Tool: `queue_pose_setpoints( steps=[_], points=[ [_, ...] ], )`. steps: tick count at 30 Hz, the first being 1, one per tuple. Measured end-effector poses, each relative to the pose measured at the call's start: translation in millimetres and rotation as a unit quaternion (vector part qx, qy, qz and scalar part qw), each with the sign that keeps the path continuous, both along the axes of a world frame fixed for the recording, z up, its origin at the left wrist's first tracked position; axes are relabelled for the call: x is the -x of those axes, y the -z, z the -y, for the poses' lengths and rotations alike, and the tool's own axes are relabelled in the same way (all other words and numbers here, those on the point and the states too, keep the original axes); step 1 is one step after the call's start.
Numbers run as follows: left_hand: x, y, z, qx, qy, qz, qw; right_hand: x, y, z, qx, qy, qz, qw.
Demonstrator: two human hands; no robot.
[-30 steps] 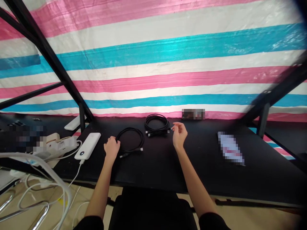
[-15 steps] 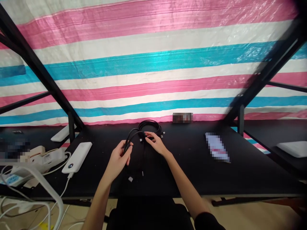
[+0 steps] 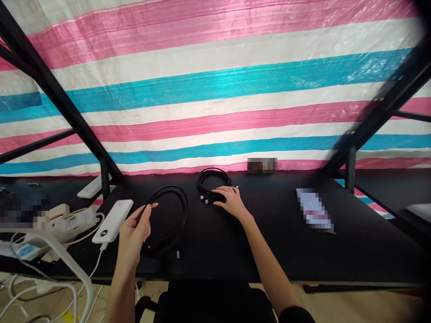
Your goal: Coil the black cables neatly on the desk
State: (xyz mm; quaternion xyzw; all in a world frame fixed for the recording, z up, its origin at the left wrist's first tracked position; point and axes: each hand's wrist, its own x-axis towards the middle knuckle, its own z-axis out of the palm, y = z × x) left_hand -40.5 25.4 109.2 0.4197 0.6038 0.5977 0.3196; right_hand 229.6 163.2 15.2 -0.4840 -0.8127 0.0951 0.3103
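At the far left, a white power strip (image 3: 81, 220) sits among pale cords. Just to its right, a white power bank (image 3: 116, 217) lies on the black counter (image 3: 215, 251), with 1 white cord plugged into its near end.

Next comes the left hand (image 3: 134, 226), its thumb and fingers pinching the left side of a black cable loop (image 3: 186, 204); 1 light-coloured plug shows near the loop's lower right.

Further right, near the counter's back edge, lies a black cable coil (image 3: 199, 183), with 2 pale plugs at its front left. The right hand (image 3: 232, 202) reaches over the coil's front right, fingers bent; I cannot tell whether it grips any strand.

Beyond stand a blurred box (image 3: 262, 165) and, at right, a blurred pale packet (image 3: 314, 210).
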Motion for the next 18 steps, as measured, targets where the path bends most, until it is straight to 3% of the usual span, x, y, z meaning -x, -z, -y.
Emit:
queue_pose_setpoints(
  steps=[5, 12, 18],
  points=[
    [8.2, 12.6, -6.1, 0.038, -0.019, -0.007, 0.999, 4.5, 8.9, -7.4, -0.044, -0.003, 0.046, 0.998],
    [14.7, 32.3, -5.8, 0.050, -0.021, 0.014, 0.998, 16.1, 18.3, -12.3, -0.077, 0.057, 0.061, 0.993],
    [18.9, 54.7, -8.4, 0.073, -0.046, 0.105, 0.991, 37.2, 23.7, -11.4, -0.115, 0.106, 0.080, 0.984]
  ],
)
